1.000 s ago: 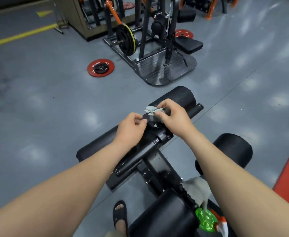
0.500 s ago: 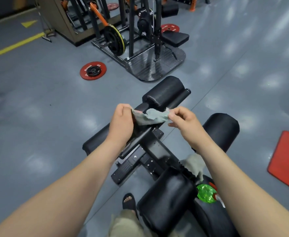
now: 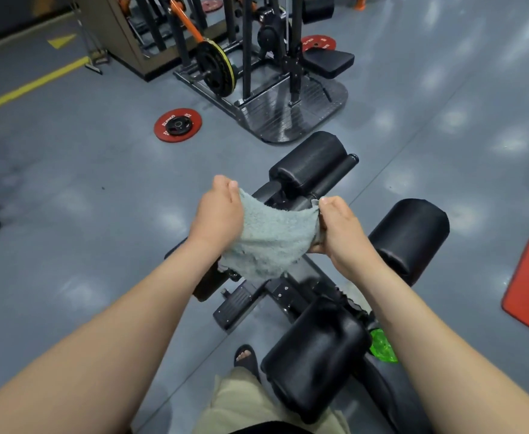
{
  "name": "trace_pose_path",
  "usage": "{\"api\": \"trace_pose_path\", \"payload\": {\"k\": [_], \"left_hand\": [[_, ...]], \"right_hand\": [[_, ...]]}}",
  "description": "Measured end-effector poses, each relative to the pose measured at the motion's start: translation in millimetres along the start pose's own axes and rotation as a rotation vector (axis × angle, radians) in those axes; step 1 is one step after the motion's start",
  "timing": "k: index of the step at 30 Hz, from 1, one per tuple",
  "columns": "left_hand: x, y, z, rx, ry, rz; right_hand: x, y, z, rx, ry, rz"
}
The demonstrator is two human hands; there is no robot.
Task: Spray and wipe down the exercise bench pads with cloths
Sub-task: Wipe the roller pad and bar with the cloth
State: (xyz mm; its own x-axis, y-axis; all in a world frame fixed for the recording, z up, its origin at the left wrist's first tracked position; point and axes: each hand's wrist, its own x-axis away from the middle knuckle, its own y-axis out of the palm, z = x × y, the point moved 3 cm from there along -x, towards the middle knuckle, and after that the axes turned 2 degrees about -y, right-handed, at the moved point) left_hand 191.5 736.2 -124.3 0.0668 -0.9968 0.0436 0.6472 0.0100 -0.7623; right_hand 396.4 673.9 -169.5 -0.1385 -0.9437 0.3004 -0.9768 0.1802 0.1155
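Head view, nearest first: a sandalled foot (image 3: pixel 246 355) stands on the grey floor (image 3: pixel 69 245) beside the near black pad (image 3: pixel 313 355), and a green spray bottle (image 3: pixel 382 346) lies just right of that pad, partly hidden by the right forearm. Above the frame both hands are raised off the pads: the left hand (image 3: pixel 218 214) pinches one edge of the grey-green cloth (image 3: pixel 269 239) and the right hand (image 3: pixel 340 228) grips the opposite edge with curled fingers, so the cloth hangs stretched between them in the air, touching no pad. Beyond, to the right, sits a round roller pad (image 3: pixel 410 236), then the far pad (image 3: pixel 311 162) at the frame's end; past it a red weight plate (image 3: pixel 177 125) lies on the floor. The step in hand looks like opening out the cloth for a fresh face. The next move likely calls for gathering it into one hand and pressing it flat on a pad; whether the pads are sprayed cannot be told
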Motion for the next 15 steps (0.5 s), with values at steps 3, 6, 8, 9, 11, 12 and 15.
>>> {"api": "trace_pose_path", "payload": {"k": [3,6,8,9,11,12,15], "left_hand": [[-13,-2,-10,-0.131,-0.126,-0.169],[-21,-1,-5,-0.174,-0.184,-0.339],[-25,2,-6,-0.180,-0.154,-0.343],[-23,3,-7,-0.135,-0.149,-0.332],[-22,12,-14,-0.098,-0.142,-0.320],[-19,19,-18,-0.121,-0.122,-0.339],[-14,34,-31,-0.155,-0.057,-0.336]], "right_hand": [[0,7,10,0.192,-0.015,-0.017],[-1,18,26,0.086,0.081,-0.091],[3,21,38,0.086,0.137,-0.114],[4,21,45,0.168,0.132,-0.105],[6,17,56,0.298,0.107,-0.028],[6,14,61,0.336,0.104,0.010],[5,9,73,0.432,0.108,0.034]]}}
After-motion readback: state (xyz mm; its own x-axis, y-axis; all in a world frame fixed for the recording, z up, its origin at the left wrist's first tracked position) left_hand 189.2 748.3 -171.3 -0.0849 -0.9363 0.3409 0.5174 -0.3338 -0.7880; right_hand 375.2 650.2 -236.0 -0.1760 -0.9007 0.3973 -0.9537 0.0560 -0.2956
